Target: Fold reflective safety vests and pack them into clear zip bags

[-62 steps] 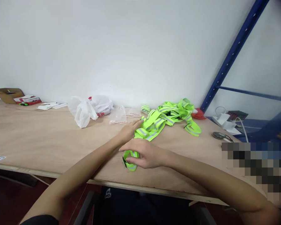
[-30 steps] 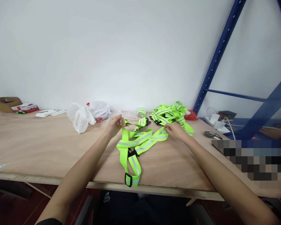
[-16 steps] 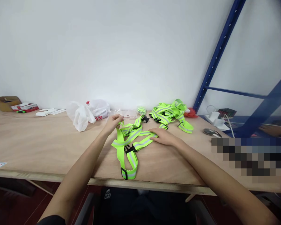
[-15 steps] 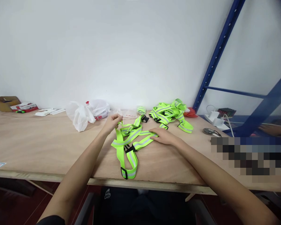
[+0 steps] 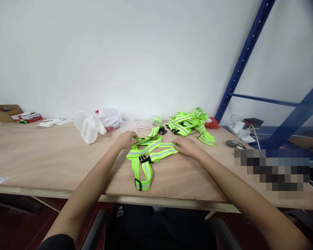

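A neon-green reflective strap harness (image 5: pixel 146 154) with grey stripes and black buckles lies spread on the plywood table (image 5: pixel 41 159), one loop reaching toward the front edge. My left hand (image 5: pixel 127 139) grips the harness's upper left end, fingers closed on the strap. My right hand (image 5: pixel 185 146) pinches the strap's right end low on the table. Behind my right hand lies a pile of more green straps (image 5: pixel 189 124).
A white plastic bag (image 5: pixel 97 123) and clear zip bags (image 5: pixel 135 125) lie near the wall. A cardboard box (image 5: pixel 1 111) and a red-white pack sit far left. A blue rack post (image 5: pixel 243 57), a white charger (image 5: pixel 238 127), a round metal object (image 5: pixel 231 143) and another person's hand are right.
Earlier my hands drew one harness out of the pile and spread it. In the last half second my left hand lowered to the table and my right hand shifted right along the strap.
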{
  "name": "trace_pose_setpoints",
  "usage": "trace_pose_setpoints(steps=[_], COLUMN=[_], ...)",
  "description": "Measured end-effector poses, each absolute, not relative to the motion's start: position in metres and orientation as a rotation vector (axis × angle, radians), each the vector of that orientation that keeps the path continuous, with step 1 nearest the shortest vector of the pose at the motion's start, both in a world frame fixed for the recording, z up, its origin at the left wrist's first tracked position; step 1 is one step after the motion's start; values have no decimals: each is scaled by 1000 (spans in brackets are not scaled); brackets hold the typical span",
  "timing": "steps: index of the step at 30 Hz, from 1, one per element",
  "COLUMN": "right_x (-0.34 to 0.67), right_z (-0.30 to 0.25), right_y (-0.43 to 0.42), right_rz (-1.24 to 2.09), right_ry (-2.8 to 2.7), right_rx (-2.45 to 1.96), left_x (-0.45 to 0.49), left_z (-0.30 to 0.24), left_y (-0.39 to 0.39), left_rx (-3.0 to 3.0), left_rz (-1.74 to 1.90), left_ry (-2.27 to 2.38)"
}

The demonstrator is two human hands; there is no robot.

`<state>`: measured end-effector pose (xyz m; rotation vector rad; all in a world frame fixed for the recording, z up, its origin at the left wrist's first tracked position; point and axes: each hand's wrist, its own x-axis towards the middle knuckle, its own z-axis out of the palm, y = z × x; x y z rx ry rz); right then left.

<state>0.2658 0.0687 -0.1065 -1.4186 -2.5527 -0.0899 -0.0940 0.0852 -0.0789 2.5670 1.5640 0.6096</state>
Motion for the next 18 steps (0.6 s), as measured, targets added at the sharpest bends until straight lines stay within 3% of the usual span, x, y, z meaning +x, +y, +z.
trace_pose_setpoints(steps=[8,18], right_x=[275,291], right_z=[-105,-97], right_y=[68,74], right_rz=[-74,299], right_ry=[-2525,-2499], right_rx=[-1475,-1516], left_x=[-90,-90], left_z=[-68,-58], left_y=[76,68], left_rx=[2457,1901], left_rz=[788,1246], left_ry=[1484,1084])
